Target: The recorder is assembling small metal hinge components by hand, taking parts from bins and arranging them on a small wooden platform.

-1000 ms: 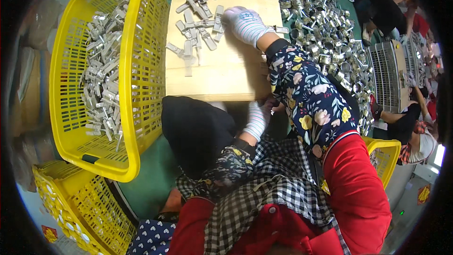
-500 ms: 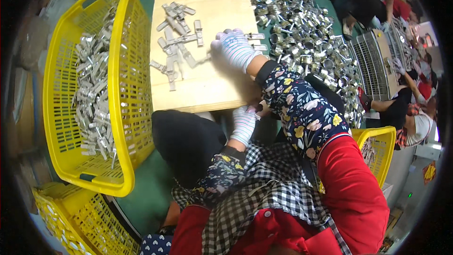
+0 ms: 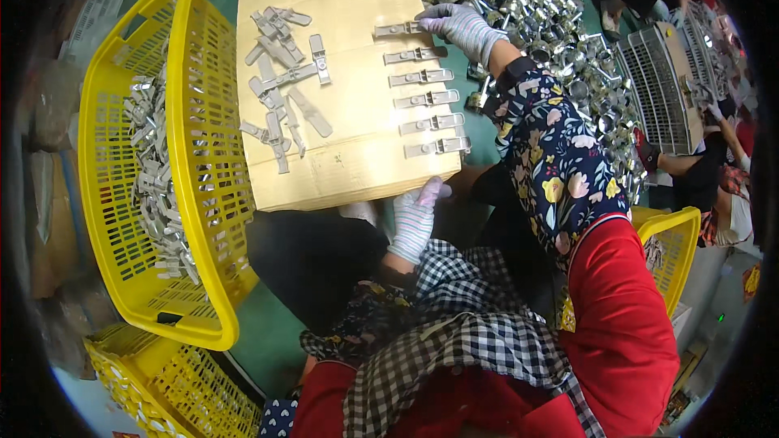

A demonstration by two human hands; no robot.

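A row of several flat metal clips (image 3: 422,100) lies along the right edge of the pale wooden board (image 3: 341,0), their outer ends overhanging it. My right hand (image 3: 466,31), in a striped glove, pinches the outer end of the farthest clip (image 3: 396,29). At the board's front edge, near its right corner, is my gloved left hand (image 3: 412,223). Its fingers are curled together beside the edge; what they hold, if anything, is hidden. A loose heap of similar clips (image 3: 280,49) covers the board's left part, some crossing each other.
Left of the board stands a yellow plastic basket (image 3: 185,195) of metal clips, with another yellow basket (image 3: 187,381) below. Beyond the board's right side lies a big pile of shiny round metal parts (image 3: 560,40). Other people work at the far right near a grey crate (image 3: 661,89).
My right hand has moved from the board's middle to its right edge, onto the farthest clip. The row of clips it covered now shows. My left hand stays by the front edge.
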